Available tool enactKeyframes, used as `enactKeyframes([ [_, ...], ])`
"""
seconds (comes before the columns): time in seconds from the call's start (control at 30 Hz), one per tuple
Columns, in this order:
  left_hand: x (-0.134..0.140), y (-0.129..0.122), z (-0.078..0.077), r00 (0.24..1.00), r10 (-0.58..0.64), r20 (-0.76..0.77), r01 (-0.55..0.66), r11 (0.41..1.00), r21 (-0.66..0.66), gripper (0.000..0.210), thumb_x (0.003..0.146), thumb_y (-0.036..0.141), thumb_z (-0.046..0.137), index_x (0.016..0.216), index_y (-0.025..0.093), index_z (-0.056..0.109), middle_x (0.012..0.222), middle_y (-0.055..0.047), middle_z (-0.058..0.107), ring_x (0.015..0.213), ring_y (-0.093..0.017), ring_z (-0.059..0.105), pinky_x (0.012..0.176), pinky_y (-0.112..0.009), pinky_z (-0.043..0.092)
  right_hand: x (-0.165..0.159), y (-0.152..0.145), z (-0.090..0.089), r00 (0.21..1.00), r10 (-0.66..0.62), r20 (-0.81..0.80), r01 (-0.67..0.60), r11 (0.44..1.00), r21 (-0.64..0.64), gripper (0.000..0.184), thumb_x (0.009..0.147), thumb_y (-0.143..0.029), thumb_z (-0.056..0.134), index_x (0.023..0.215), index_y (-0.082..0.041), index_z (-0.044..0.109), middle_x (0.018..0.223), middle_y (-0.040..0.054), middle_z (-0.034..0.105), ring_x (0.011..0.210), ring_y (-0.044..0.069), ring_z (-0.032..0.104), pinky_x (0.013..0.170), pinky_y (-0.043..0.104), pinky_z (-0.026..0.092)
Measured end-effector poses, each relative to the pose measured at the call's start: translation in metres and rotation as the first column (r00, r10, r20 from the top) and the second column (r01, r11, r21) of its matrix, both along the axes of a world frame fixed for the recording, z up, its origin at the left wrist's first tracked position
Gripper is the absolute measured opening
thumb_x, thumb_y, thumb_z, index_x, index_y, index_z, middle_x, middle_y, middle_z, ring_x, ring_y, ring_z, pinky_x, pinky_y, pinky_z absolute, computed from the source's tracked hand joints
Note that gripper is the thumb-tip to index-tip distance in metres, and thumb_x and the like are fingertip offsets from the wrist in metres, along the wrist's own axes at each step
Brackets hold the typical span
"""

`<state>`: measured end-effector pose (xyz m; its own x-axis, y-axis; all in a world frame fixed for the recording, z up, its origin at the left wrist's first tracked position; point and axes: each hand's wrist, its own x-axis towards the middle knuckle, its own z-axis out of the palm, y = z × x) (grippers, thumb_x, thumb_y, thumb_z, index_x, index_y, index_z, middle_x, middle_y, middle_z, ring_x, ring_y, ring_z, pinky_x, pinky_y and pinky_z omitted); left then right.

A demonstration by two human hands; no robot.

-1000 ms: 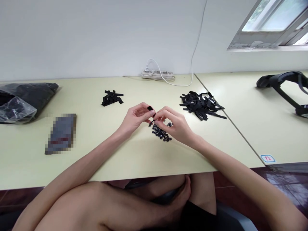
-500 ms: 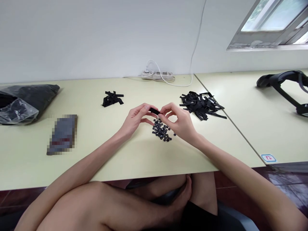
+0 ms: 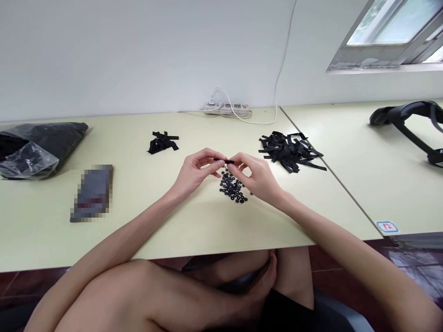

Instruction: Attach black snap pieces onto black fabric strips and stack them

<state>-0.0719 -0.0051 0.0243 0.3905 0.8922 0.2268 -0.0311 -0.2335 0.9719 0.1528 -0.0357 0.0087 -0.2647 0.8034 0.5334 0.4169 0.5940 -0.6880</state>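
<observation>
Your bare L hand (image 3: 195, 171) & bare R hand (image 3: 258, 177) face each other, fingertips v. close, each in a thumb-and-finger pinch; other fingers curled. Your bare L forearm (image 3: 138, 226) & bare R forearm (image 3: 332, 230) slant fwd & inward; bare legs (image 3: 114, 288) bent below, w/ 1 bare foot (image 3: 265, 279) showing
</observation>
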Motion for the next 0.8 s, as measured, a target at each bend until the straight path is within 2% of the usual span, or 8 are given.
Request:
enactKeyframes([
  [0.27,0.0002,0.0035,-0.0050,0.997,0.081,0.016,-0.081,0.997,0.006,0.035,0.089,0.052,0.095,0.101,0.022,0.081,0.097,-0.004,0.077,0.090,-0.018,0.077,0.071,-0.027,0.068,0.0021,0.0008,0.0029,0.999,-0.043,0.006,0.042,0.999,0.029,0.022,0.114,-0.037,0.065,0.096,-0.026,0.066,0.085,0.0002,0.075,0.076,0.017,0.069,0.070,0.033,0.054],
  [0.47,-0.0027,0.0043,-0.0050,0.987,0.156,-0.044,-0.157,0.987,-0.024,0.041,0.087,0.057,0.096,0.102,0.020,0.083,0.102,-0.008,0.083,0.088,-0.019,0.078,0.073,-0.029,0.066,0.0032,0.0016,0.0047,0.993,-0.114,0.009,0.114,0.993,0.023,0.023,0.114,-0.036,0.062,0.094,-0.025,0.066,0.083,0.0011,0.076,0.076,0.018,0.071,0.071,0.033,0.054],
  [0.67,-0.0035,0.0053,-0.0059,0.994,0.085,-0.062,-0.091,0.990,-0.108,0.044,0.087,0.057,0.097,0.108,0.022,0.082,0.103,-0.007,0.084,0.094,-0.020,0.079,0.075,-0.028,0.065,0.0040,0.0039,0.0050,0.994,-0.109,-0.013,0.109,0.994,-0.014,0.024,0.111,-0.035,0.062,0.090,-0.026,0.062,0.080,0.0006,0.075,0.072,0.017,0.069,0.071,0.034,0.054],
  [0.8,-0.0035,0.0069,-0.0084,0.994,0.074,-0.080,-0.082,0.992,-0.094,0.040,0.090,0.057,0.094,0.103,0.022,0.082,0.102,-0.007,0.082,0.097,-0.019,0.077,0.076,-0.028,0.064,0.0035,0.0033,0.0063,0.995,-0.094,-0.020,0.093,0.995,-0.045,0.027,0.110,-0.039,0.063,0.087,-0.025,0.063,0.078,0.0005,0.075,0.072,0.017,0.069,0.071,0.034,0.054],
])
